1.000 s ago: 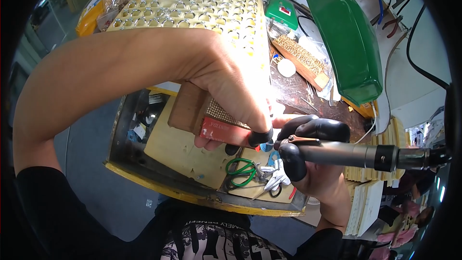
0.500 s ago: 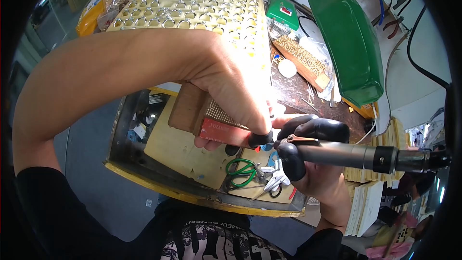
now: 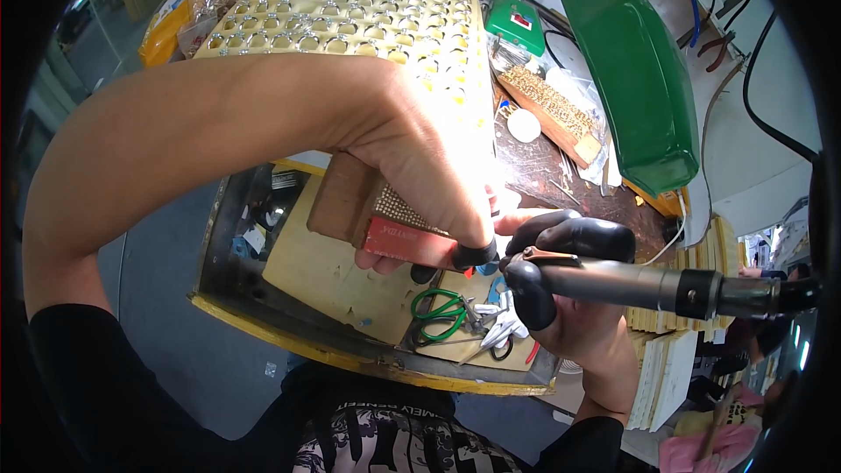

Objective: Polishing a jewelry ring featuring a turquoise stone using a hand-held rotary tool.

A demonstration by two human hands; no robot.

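Observation:
My left hand [image 3: 429,180] reaches over a brown wooden block [image 3: 337,197] and a red-faced block [image 3: 407,241] topped with small metallic beads or pins. Fingertips show beneath the red face, and black covering wraps one digit at its right end. The fingers are closed; whatever they pinch is hidden by the hand and glare. My right hand [image 3: 574,271], with black finger covers, is closed around a grey rotary handpiece [image 3: 622,285]. The handpiece points left, its tip close to my left fingertips. Whether the tip touches anything cannot be made out.
Below the hands, an open drawer [image 3: 350,363] holds green-handled scissors [image 3: 441,315] and small tools. Behind stands a cream board [image 3: 337,39] with rows of rings. A green lamp [image 3: 626,79] overhangs the right, beside a wooden block [image 3: 552,114] with gold-coloured bits and a white ball [image 3: 524,125].
Both hands, the blocks and the handpiece stay almost in place, with the handpiece's rear end dipping slightly. At the far lower right, a person in the background has shifted.

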